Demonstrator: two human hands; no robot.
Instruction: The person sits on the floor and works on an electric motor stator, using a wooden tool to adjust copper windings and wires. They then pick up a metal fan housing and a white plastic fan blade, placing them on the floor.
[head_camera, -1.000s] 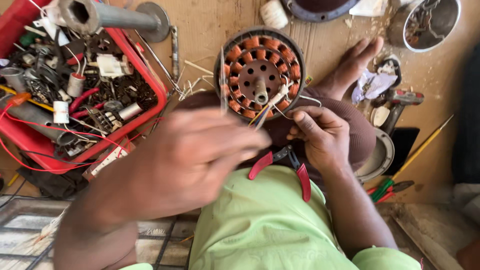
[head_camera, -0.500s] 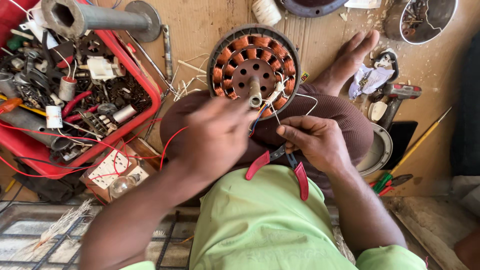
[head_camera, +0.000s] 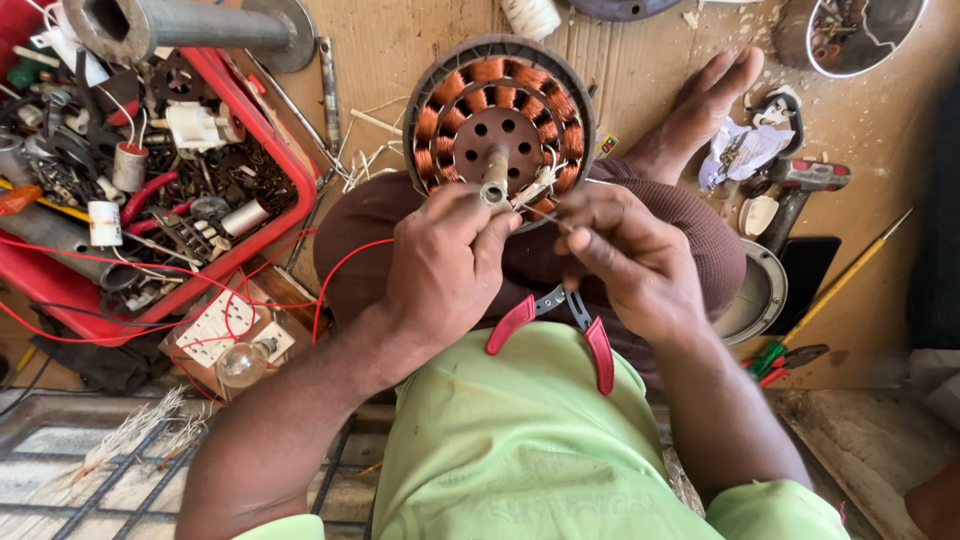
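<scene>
The red plastic crate of metal odds and wires sits at ten o'clock. The round motor stator with copper windings rests on the person's lap at twelve. The left hand pinches thin wire ends at its lower rim, fingers closed; the right hand pinches them too. The red-handled pliers lie at six, on the lap.

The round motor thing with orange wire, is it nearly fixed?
Copper coils already fill the stator. Now the left hand and right hand pinch its loose wire ends near the shaft. The ends hang untied; red-handled pliers wait on the lap.
</scene>
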